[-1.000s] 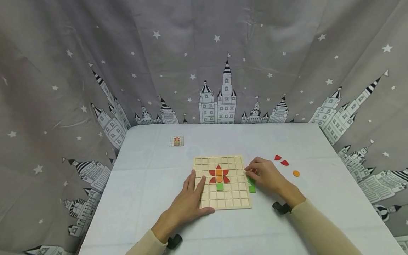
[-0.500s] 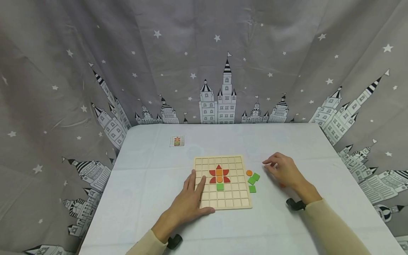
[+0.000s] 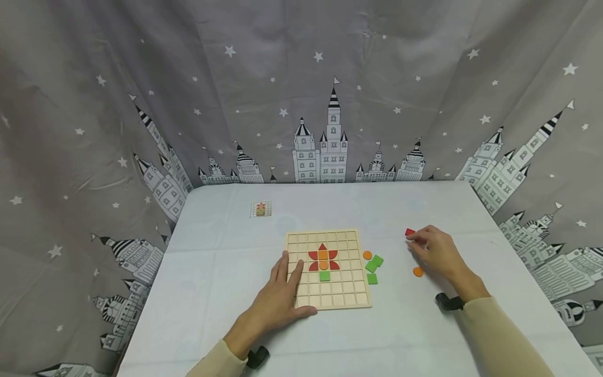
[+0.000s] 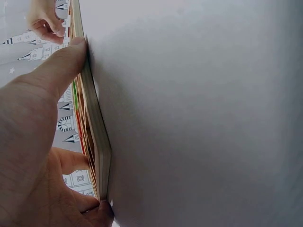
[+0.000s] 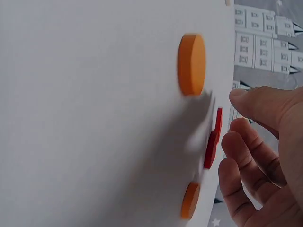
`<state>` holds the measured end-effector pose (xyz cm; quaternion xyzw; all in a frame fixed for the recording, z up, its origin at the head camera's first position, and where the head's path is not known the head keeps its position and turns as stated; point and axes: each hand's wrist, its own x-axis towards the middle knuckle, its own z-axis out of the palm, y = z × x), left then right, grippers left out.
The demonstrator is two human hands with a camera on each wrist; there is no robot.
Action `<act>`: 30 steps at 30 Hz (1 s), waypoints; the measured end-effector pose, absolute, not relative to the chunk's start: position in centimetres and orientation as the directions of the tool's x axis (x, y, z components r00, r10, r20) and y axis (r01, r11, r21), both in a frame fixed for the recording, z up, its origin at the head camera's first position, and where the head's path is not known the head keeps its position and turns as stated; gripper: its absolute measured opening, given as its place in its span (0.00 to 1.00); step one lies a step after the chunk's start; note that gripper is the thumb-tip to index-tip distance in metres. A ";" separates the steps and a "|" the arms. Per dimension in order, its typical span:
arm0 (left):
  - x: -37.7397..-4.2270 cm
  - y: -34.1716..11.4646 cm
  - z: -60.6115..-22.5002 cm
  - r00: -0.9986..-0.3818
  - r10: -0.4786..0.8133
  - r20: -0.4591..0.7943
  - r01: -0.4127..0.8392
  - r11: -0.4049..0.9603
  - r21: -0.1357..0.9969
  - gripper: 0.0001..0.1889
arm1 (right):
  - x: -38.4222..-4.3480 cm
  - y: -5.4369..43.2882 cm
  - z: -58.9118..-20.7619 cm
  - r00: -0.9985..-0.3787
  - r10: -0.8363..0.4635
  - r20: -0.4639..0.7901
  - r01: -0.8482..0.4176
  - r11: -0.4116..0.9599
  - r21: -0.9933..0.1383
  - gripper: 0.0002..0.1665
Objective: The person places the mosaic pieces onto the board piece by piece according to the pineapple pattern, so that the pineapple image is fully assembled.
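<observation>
Head view: red piece (image 3: 410, 231) beside right hand (image 3: 437, 254)

One wide view from the head, two sideways close-ups from the wrists.
The head camera looks forward and down over the white-covered table (image 3: 212, 293) to the castle-print curtain (image 3: 235, 120). The left wrist camera sits close behind the left hand (image 3: 275, 298), skimming the edge of the wooden grid board (image 3: 346, 288); the head view shares both. The right wrist camera, low and near, shares the right hand (image 3: 438, 254) and an orange disc (image 5: 191, 65) with the head view.
</observation>
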<state>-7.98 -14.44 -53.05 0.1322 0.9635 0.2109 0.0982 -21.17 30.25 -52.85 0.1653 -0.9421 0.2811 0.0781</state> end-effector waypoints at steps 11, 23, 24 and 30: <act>-8.1 -14.5 -53.1 -0.947 0.294 -0.131 0.211 0.874 0.438 0.67 | -20.2 33.0 -53.3 -0.952 -0.203 0.230 -0.294 0.814 -0.501 0.09; -8.0 -14.4 -53.1 -0.948 0.289 -0.136 0.204 0.876 0.438 0.67 | -18.9 35.8 -53.1 -0.989 -0.134 0.063 -0.148 0.858 -0.492 0.16; -8.0 -14.4 -53.1 -0.948 0.287 -0.140 0.201 0.877 0.436 0.67 | -18.9 36.0 -53.1 -0.989 -0.135 0.059 -0.146 0.856 -0.496 0.16; -8.1 -14.4 -53.3 -0.948 0.285 -0.139 0.201 0.880 0.430 0.67 | -19.0 36.4 -53.0 -0.986 -0.161 0.052 -0.165 0.839 -0.519 0.16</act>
